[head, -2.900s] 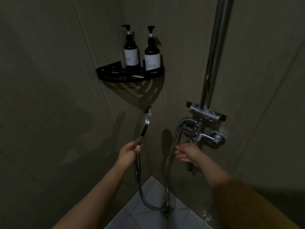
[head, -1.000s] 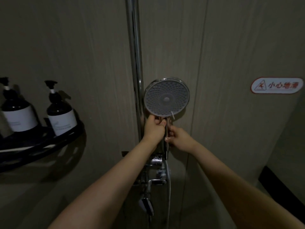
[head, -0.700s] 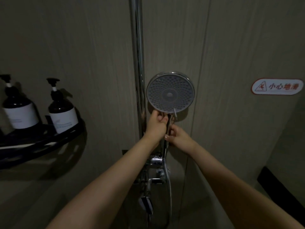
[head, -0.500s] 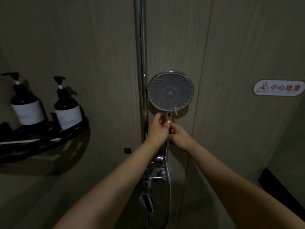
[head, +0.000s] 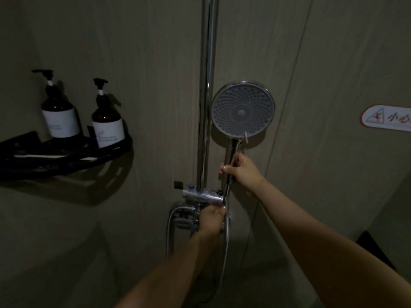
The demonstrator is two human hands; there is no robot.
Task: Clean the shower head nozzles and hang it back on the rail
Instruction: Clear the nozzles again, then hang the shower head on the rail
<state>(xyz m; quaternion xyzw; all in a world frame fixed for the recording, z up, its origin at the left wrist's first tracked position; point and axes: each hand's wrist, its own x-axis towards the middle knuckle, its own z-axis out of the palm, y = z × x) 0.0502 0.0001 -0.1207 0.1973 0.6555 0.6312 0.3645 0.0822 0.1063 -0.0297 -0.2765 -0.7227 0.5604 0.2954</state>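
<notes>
The round chrome shower head (head: 242,110) stands upright just right of the vertical chrome rail (head: 206,85), its grey nozzle face turned toward me. My right hand (head: 243,172) is closed around its handle below the face. My left hand (head: 211,220) is lower, at the chrome mixer valve (head: 201,194), with curled fingertips touching the hose (head: 224,252) where it drops from the handle. Whether that hand grips the hose or the valve is hidden. The holder on the rail is not visible behind the head.
A black corner shelf (head: 66,158) at the left carries two dark pump bottles (head: 60,112) (head: 107,121). A red-and-white warning sticker (head: 387,121) is on the right wall. The room is dim and the walls stand close on both sides.
My left hand has let go of the handle and dropped to the mixer valve. My right hand stays on the handle, and the head remains beside the rail.
</notes>
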